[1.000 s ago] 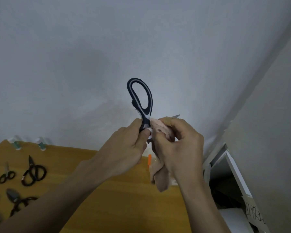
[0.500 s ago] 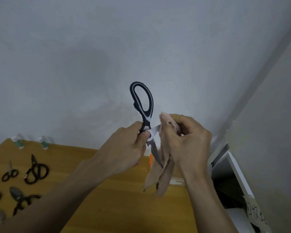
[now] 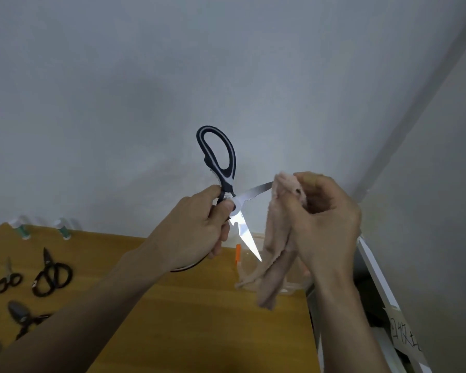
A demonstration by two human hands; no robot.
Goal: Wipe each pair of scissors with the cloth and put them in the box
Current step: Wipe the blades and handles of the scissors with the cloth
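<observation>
Black-handled small scissors (image 3: 8, 280) lie at the far left of the wooden table (image 3: 194, 324), with larger black scissors (image 3: 52, 275) just to their right and another dark pair (image 3: 24, 319) nearer the lower edge. Two green-capped spools (image 3: 22, 230) stand against the grey wall behind them. Raised above the table, the left hand (image 3: 197, 227) grips the kitchen scissors (image 3: 228, 184) at the pivot, thumb and fingers curled round the lower handle while the black-and-white upper loop stands free above the knuckles. Its blades are spread apart: one points down and to the right toward the table, the other runs out to the right. That second blade's tip disappears into the pink cloth (image 3: 276, 243), which the right hand (image 3: 323, 224) pinches round it, fingers folded over the fabric, the rest of the cloth hanging down below the palm. Behind the cloth sits a clear plastic box (image 3: 293, 288) with an orange clip, at the table's right end.
</observation>
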